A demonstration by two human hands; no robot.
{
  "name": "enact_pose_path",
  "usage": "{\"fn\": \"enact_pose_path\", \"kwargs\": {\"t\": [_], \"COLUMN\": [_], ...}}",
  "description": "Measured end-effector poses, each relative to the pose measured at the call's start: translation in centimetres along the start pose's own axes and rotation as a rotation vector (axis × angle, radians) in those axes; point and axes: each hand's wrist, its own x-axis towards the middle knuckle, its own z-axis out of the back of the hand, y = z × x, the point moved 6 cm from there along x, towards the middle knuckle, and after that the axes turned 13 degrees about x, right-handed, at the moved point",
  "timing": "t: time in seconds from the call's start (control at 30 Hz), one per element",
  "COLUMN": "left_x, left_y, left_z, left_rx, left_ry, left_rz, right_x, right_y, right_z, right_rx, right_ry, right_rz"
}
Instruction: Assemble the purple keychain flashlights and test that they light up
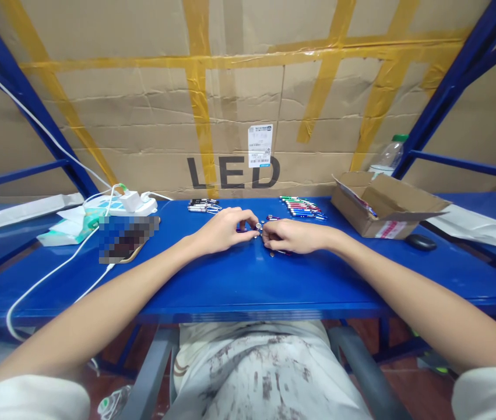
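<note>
My left hand point(227, 230) is closed in a pinch, its thumb and forefinger at a small round silvery piece point(258, 226). Close against it from the right, my right hand point(290, 235) has its fingers curled and pressed together. What those fingers hold is hidden. Small coloured slim pieces point(281, 252) lie partly under my right hand, and a tiny gold-coloured bit point(272, 255) rests beside them. Beyond my hands are rows of slim pieces in green, red and blue point(302, 206), and a group of black and silvery ones point(204, 205).
On the blue table point(248, 286), an open cardboard box point(387, 204) stands right, near a black mouse point(421, 242). At left lie a phone point(132, 240), a tissue pack point(70, 227), and a white power strip point(145, 205) with cables. A large cardboard sheet point(151, 128) stands behind.
</note>
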Motion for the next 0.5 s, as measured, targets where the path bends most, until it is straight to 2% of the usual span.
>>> {"fn": "enact_pose_path", "kwargs": {"t": [0.3, 0.5], "left_x": [0.1, 0.1], "left_y": [0.1, 0.2], "left_z": [0.2, -0.1], "left_rx": [-0.038, -0.076], "left_ry": [0.005, 0.028], "left_rz": [0.034, 0.050], "right_x": [0.0, 0.0], "right_y": [0.0, -0.4], "right_z": [0.4, 1.1], "right_rx": [-0.040, -0.073], "right_ry": [-0.042, -0.112], "right_rz": [0.076, 0.062]}}
